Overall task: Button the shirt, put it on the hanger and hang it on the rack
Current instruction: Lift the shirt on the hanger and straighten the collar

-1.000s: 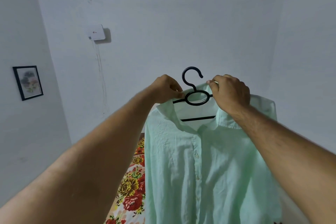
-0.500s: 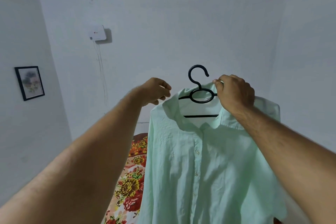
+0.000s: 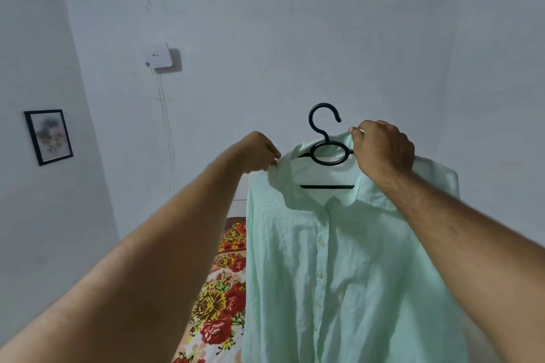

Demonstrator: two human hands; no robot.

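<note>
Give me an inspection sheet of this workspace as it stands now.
Surface: floral bedsheet below, partly hidden by the shirt.
Job's things: mint shirt buttoned, hung on black hanger; rack not seen.
Clutter: nothing seen.
Hands: left hand pinches the collar's left edge; right hand grips collar and hanger together.
Cables: thin wires drop from a white wall box.
Surroundings: white walls, framed picture on the left wall.
</note>
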